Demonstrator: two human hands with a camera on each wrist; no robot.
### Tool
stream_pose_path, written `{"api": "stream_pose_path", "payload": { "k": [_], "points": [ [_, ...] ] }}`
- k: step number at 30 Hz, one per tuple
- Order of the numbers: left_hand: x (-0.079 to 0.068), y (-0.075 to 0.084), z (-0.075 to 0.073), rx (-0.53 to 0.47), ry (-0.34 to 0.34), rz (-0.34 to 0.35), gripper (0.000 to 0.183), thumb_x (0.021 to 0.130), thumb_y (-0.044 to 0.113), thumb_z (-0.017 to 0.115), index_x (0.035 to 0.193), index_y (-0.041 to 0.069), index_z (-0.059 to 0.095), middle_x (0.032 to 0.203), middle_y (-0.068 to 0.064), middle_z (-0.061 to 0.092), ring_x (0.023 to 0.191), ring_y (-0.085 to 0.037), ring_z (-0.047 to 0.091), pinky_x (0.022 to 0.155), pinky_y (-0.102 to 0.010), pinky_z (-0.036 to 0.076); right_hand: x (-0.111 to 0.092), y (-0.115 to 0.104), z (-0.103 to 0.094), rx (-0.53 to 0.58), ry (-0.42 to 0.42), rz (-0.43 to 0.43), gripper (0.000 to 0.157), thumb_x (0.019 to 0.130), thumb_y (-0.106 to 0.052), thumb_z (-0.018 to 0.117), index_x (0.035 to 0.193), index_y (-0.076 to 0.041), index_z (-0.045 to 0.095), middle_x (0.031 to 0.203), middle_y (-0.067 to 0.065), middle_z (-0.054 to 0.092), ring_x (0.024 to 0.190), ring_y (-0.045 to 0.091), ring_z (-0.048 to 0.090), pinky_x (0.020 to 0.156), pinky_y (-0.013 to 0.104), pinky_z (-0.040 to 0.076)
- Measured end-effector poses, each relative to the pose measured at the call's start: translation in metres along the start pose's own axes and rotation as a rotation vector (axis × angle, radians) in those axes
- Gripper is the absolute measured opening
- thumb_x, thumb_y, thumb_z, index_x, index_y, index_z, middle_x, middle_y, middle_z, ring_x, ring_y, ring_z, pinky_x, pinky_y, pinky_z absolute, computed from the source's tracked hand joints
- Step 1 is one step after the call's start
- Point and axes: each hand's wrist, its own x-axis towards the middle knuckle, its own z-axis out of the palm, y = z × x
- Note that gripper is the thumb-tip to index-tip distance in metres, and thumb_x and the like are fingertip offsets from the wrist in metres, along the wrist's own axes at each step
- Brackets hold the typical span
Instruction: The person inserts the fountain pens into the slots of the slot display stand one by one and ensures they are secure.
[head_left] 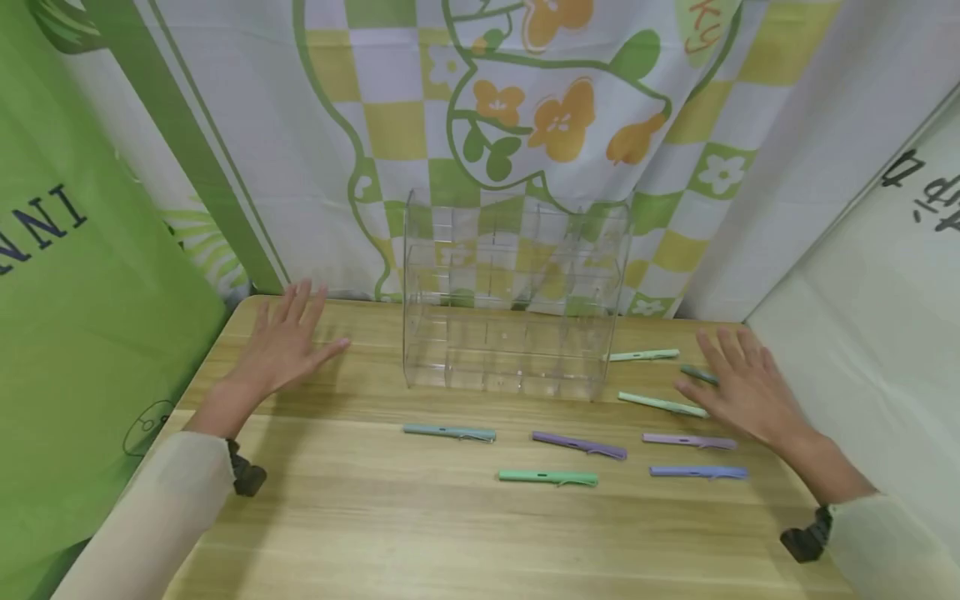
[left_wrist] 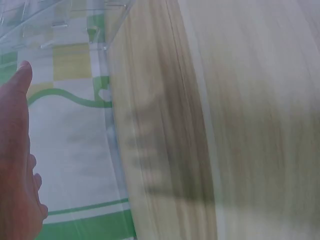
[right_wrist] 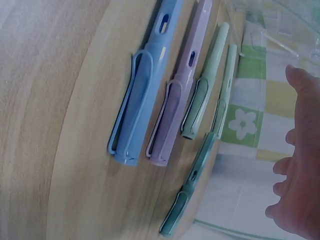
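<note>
My left hand (head_left: 281, 348) is spread over the table's left side, fingers straight and thumb out, holding nothing. In the left wrist view its shadow falls on the wood. My right hand (head_left: 753, 393) is also spread and holds nothing. It hovers by a dark green pen (head_left: 697, 374), covering part of it in the head view. Close by lie a light green pen (head_left: 647, 355), a pale green pen (head_left: 662, 405), a lilac pen (right_wrist: 182, 82) and a blue pen (right_wrist: 142, 90). Between the hands stands a clear compartmented rack (head_left: 407, 333).
Nearer the table's middle lie a teal pen (head_left: 449, 432), a purple pen (head_left: 579, 445) and a green pen (head_left: 547, 477). A patterned curtain (head_left: 397, 129) hangs behind the wooden table (head_left: 375, 533). Green cloth (head_left: 97, 333) borders the left, white cloth (head_left: 885, 333) the right.
</note>
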Motion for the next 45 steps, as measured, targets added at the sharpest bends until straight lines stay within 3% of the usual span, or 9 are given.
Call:
{"api": "stream_pose_path", "payload": {
  "k": [7,14,21,28,37,45],
  "points": [
    [0.006,0.01,-0.001,0.032,0.044,0.064,0.099,0.105,0.069,0.047,0.171,0.008,0.004,0.177,-0.02,-0.004,0.162,-0.046,0.004,0.13,-0.074,0.001,0.001,-0.013,0.001,-0.025,0.034,-0.093,0.094,0.101,-0.055,0.065,0.164,0.005,0.028,0.162,0.042,0.027,0.149,0.065,0.024,0.116,0.085,0.026],
    [0.012,0.025,-0.004,0.03,0.075,0.12,0.099,0.105,0.066,0.049,0.171,0.009,0.002,0.177,-0.02,-0.002,0.162,-0.045,0.006,0.131,-0.073,0.004,-0.005,-0.032,0.002,0.017,0.008,-0.127,0.097,0.1,-0.055,0.068,0.166,0.001,0.025,0.165,0.04,0.025,0.153,0.06,0.02,0.127,0.075,0.021],
    [0.02,0.039,-0.003,0.009,0.079,0.15,0.103,0.103,0.063,0.057,0.17,0.007,0.002,0.177,-0.017,-0.004,0.164,-0.039,0.002,0.133,-0.068,0.004,-0.014,-0.049,0.001,0.065,0.023,-0.193,0.092,0.097,-0.047,0.075,0.163,0.002,0.035,0.163,0.038,0.031,0.15,0.059,0.029,0.116,0.079,0.034],
    [0.028,0.055,-0.003,-0.113,0.149,0.198,0.106,0.102,0.06,0.063,0.17,0.004,0.005,0.178,-0.018,0.001,0.164,-0.039,0.006,0.134,-0.066,0.011,-0.024,-0.067,0.0,0.104,-0.005,-0.186,0.091,0.095,-0.049,0.078,0.161,0.0,0.04,0.162,0.033,0.039,0.141,0.061,0.042,0.102,0.081,0.048],
    [0.036,0.073,0.0,-0.267,0.274,0.256,0.108,0.097,0.046,0.077,0.17,0.006,0.009,0.178,-0.014,0.008,0.162,-0.039,0.016,0.135,-0.059,0.019,-0.034,-0.1,0.004,0.179,0.026,-0.239,0.077,0.095,-0.043,0.08,0.154,-0.002,0.053,0.152,0.025,0.053,0.136,0.05,0.052,0.094,0.07,0.059],
    [0.04,0.087,-0.003,-0.515,0.244,0.209,0.107,0.097,0.04,0.08,0.172,0.017,0.007,0.178,-0.014,0.01,0.164,-0.033,0.012,0.134,-0.061,0.019,-0.037,-0.127,0.016,0.224,0.01,-0.311,0.074,0.092,-0.042,0.084,0.149,-0.003,0.057,0.144,0.023,0.061,0.127,0.047,0.061,0.096,0.068,0.06]
  ]
}}
